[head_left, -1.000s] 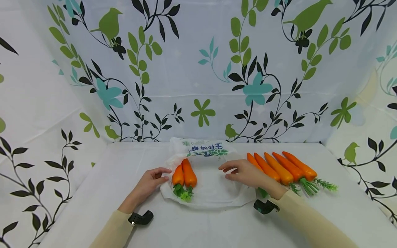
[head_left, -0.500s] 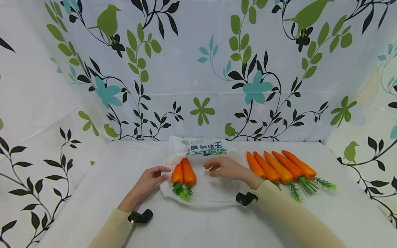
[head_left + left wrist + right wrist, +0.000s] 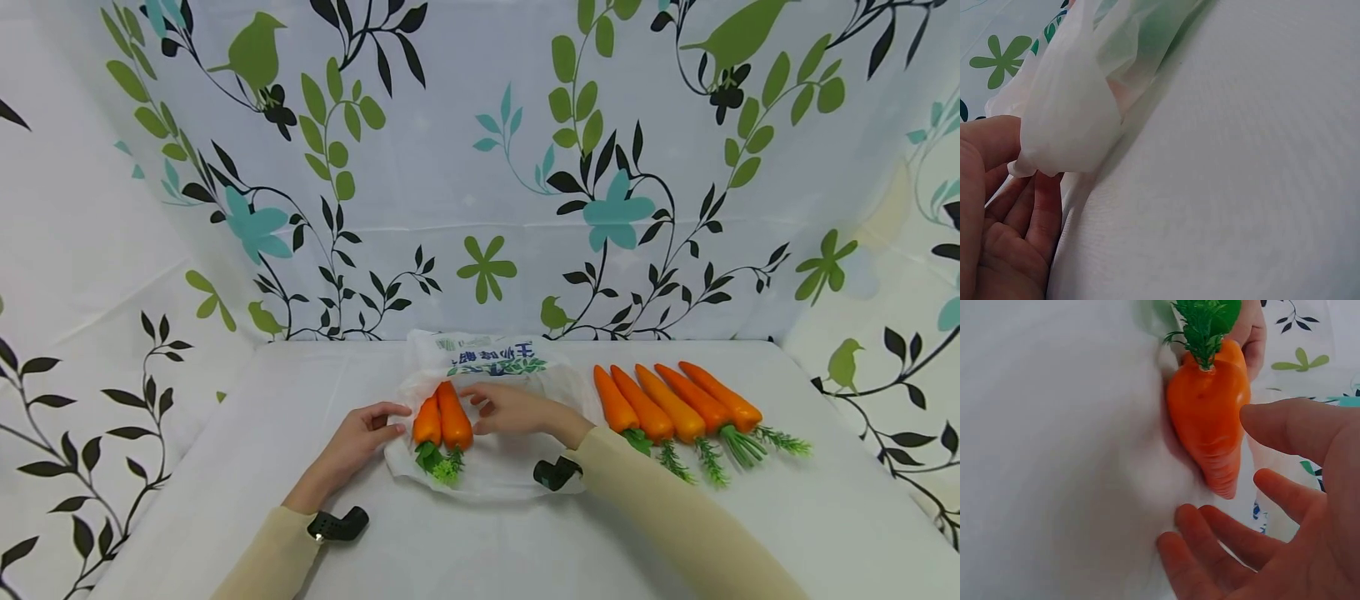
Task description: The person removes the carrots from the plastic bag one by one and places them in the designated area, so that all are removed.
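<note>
Two orange carrots with green tops lie side by side on a white plastic bag (image 3: 517,475) printed with blue characters and green leaves. My left hand (image 3: 366,437) is at the bag's left edge; in the left wrist view a fold of its film sits between thumb and fingers. My right hand (image 3: 510,410) reaches in from the right with fingers spread and holds nothing. In the right wrist view its thumb tip is right at the side of the nearer carrot (image 3: 1210,409), and its other fingers stand below the tip. The second carrot (image 3: 427,422) is mostly hidden there.
Several more carrots (image 3: 678,408) lie in a slanted row on the white tablecloth (image 3: 480,550), right of the bag, tops toward me. A patterned curtain (image 3: 480,192) with leaves and birds hangs behind the table. Each wrist wears a black device (image 3: 337,525).
My right hand has moved left from beside the carrot row, across the bag, to the right carrot of the pair. My left hand and the two carrots have stayed in place.
</note>
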Demonstrator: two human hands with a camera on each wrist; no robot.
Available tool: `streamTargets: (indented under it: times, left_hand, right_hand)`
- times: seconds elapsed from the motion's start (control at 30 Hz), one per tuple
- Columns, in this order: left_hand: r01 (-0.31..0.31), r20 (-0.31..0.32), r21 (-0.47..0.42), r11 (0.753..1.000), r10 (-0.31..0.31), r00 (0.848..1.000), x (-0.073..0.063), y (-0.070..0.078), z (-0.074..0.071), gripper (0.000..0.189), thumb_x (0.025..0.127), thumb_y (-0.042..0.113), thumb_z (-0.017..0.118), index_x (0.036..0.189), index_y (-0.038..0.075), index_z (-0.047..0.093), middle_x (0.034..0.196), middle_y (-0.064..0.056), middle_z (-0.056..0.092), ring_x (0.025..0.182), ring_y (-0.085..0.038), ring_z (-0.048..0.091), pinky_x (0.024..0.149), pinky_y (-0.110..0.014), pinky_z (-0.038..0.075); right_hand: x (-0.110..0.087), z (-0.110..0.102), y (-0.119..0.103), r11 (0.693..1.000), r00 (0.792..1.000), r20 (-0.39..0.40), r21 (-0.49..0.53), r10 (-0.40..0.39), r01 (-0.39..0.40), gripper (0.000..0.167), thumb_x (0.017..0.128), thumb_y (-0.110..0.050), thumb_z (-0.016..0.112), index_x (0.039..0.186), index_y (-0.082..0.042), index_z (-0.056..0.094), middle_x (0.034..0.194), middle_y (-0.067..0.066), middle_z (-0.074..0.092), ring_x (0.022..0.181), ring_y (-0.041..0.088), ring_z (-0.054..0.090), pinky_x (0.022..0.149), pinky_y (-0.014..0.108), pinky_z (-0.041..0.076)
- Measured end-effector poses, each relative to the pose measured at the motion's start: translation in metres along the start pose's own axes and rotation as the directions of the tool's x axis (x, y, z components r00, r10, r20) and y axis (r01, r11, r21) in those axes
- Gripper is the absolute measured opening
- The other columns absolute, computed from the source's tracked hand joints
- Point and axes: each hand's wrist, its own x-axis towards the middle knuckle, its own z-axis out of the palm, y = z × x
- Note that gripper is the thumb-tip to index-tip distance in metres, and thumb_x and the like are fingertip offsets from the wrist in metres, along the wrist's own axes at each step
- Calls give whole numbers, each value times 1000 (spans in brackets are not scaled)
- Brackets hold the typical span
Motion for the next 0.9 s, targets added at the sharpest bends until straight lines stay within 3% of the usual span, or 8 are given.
streamTargets:
  times: [0.23, 0.37, 0.53, 0.6, 0.9]
  left_hand:
    - [-5, -1, 10, 1000, 5, 1000, -2, 2, -1, 26, 94, 12, 69, 119, 7, 70, 137, -13, 55, 125, -27, 42, 113, -49, 29]
    - [-4, 0, 9, 1000, 4, 1000, -1, 2, 0, 26, 94, 14, 69, 120, 8, 70, 139, -14, 54, 134, -28, 40, 114, -50, 27]
    - [7, -5, 17, 1000, -7, 1000, -1, 1, 1, 25, 95, 14, 68, 120, 9, 70, 134, -12, 56, 123, -24, 42, 111, -44, 31]
    - [7, -7, 14, 1000, -7, 1000, -1, 1, 1, 25, 95, 13, 68, 120, 9, 70, 133, -11, 57, 119, -23, 42, 109, -42, 32]
    - [6, -6, 2, 1000, -6, 1000, 0, 2, 1, 27, 95, 15, 68, 121, 8, 69, 137, -13, 54, 125, -26, 41, 112, -48, 29]
  right_hand:
    - [5, 5, -11, 996, 999, 17, -85, -32, 33, 62, 94, -23, 65, 151, -16, 41, 135, 9, 56, 114, 24, 57, 96, 39, 48]
    - [6, 7, -18, 984, 999, 36, -171, -41, 47, 58, 95, -27, 63, 150, -18, 45, 143, 6, 52, 117, 22, 54, 100, 38, 46]
    - [6, 10, -22, 956, 996, 87, -289, -27, 51, 53, 99, -28, 57, 151, -25, 46, 144, 7, 50, 124, 24, 48, 107, 42, 37]
    - [6, 10, -23, 953, 994, 104, -298, -16, 46, 51, 100, -27, 54, 151, -26, 46, 145, 7, 49, 126, 26, 45, 108, 45, 35]
    - [1, 11, -20, 968, 993, 111, -251, 38, -9, 44, 98, -30, 56, 142, -28, 54, 147, 9, 43, 130, 35, 36, 108, 50, 33]
